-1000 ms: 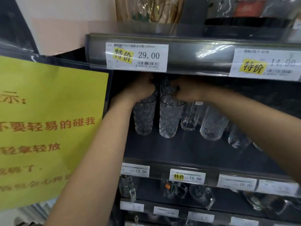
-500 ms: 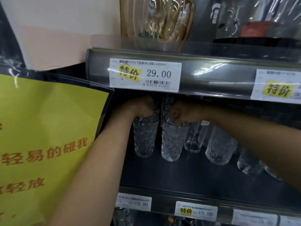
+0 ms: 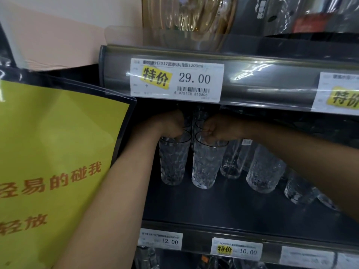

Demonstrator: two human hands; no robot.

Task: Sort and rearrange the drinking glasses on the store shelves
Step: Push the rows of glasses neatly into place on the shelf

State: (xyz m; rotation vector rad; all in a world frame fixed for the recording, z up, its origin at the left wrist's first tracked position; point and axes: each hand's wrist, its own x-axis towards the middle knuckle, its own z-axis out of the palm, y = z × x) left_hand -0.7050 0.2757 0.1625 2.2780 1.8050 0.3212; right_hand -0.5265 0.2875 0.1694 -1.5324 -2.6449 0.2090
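Both hands had kept their stations at the rims of the two front glasses since the earlier frames. The glasses showed no change of place on the shelf, and only the camera's framing had shifted slightly.

Head view: the left hand (image 3: 171, 125) reached in under the upper shelf edge, its fingers curled over the rim of the left tumbler (image 3: 173, 164), with the fingertips seemingly inside the mouth. The right hand (image 3: 219, 129) was likewise curled, pinching the near rim of the right tumbler (image 3: 206, 166). Both tumblers were clear and textured, stood upright just beside one another at the left end of the dark shelf (image 3: 213, 208), and appeared to have their bases on it. More rims of the same kind showed behind them, between the two hands.

To the right stood a smooth clear glass (image 3: 232, 164), then a textured glass (image 3: 264, 171) and a further textured glass (image 3: 299, 189). The row was partly hidden by the right forearm.

The upper shelf edge carried a price label reading 29.00 (image 3: 176, 80), and above it stood an amber glass vessel (image 3: 190, 20). The lower shelf edge bore labels reading 12.00 (image 3: 161, 238) and 10.00 (image 3: 237, 248). A yellow notice (image 3: 58, 152) in a clear sleeve hung at the left, overlapping the left forearm.
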